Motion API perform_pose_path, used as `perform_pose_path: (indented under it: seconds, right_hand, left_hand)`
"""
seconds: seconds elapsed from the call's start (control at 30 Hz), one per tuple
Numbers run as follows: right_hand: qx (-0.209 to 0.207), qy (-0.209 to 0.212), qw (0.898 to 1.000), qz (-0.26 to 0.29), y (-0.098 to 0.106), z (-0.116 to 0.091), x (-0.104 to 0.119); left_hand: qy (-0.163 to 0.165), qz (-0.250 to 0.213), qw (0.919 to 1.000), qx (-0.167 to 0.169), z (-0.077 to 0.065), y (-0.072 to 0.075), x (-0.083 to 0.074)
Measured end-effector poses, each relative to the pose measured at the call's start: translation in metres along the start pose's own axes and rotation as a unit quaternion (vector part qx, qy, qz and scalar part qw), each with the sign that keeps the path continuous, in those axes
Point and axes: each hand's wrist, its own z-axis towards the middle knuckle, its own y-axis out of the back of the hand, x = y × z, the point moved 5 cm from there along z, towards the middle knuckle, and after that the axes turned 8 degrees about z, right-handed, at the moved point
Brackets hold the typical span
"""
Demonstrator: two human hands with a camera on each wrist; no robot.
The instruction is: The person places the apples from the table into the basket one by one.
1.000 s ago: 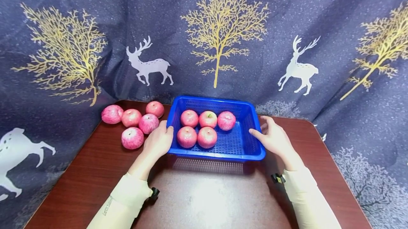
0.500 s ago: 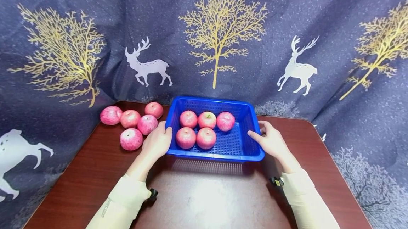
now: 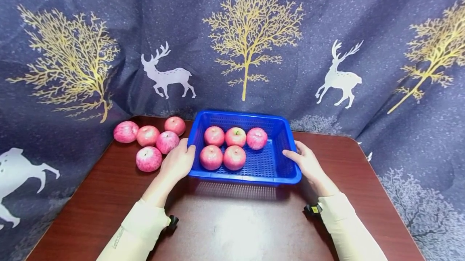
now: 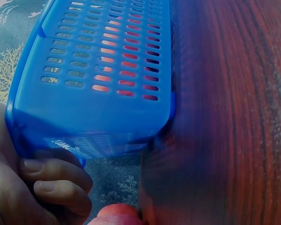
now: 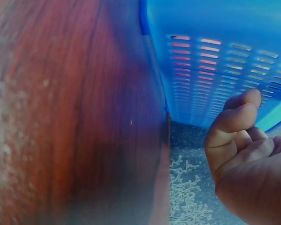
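Observation:
A blue plastic basket with slotted walls stands on the table, several red apples inside it toward the left. My left hand grips the basket's left rim, thumb on top and fingers curled beneath, as the left wrist view shows. At the opposite end, my right hand holds the right rim with the thumb laid over it. In the right wrist view, the curled fingers sit by the slotted end wall. Several more apples lie loose on the table beside my left hand.
The brown wooden table has its back edge just behind the basket. A dark cloth printed with deer and trees hangs behind and at the sides. Small black devices are worn on both wrists.
My right hand's fingers have drawn in from a spread position to the basket's right rim. My left hand keeps its grip. The basket and apples hold their places; the view shifts slightly.

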Motion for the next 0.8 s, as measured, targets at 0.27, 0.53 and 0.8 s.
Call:
perform_pose_path:
  seconds: [0.27, 0.53, 0.8]
  right_hand:
    - [0.009, 0.016, 1.000, -0.005, 0.003, 0.002, 0.002]
    - [0.012, 0.016, 1.000, 0.006, 0.003, 0.003, -0.002]
    - [0.016, 0.025, 1.000, 0.004, 0.001, 0.002, -0.003]
  left_hand:
    - [-0.005, 0.004, 1.0000, 0.003, 0.003, 0.005, 0.001]
    - [-0.026, 0.014, 0.9986, -0.044, 0.004, 0.017, 0.003]
    - [-0.062, 0.029, 0.9752, -0.210, 0.002, 0.048, 0.013]
